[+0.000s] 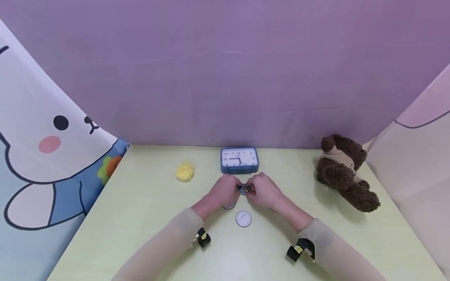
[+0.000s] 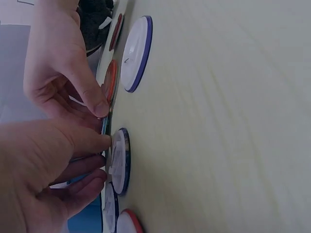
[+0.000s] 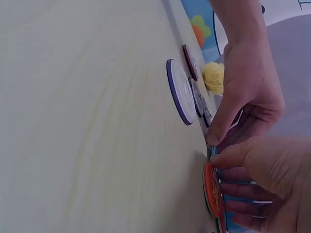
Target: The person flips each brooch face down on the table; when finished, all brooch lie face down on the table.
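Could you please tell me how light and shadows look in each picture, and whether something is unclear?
Head view: pale sheen low on the light wood-grained table, soft shadow beside the brown plush bear, print on the small round blue badge unreadable; left wrist view: greyer, dimmer light; right wrist view: soft dark shadow beside the round orange disc.

Playroom-like setting: cartoon backdrop, teddy bear

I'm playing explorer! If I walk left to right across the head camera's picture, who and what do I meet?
White cartoon animal → little yellow thing → left hand → small round badge → right hand → brown teddy bear.
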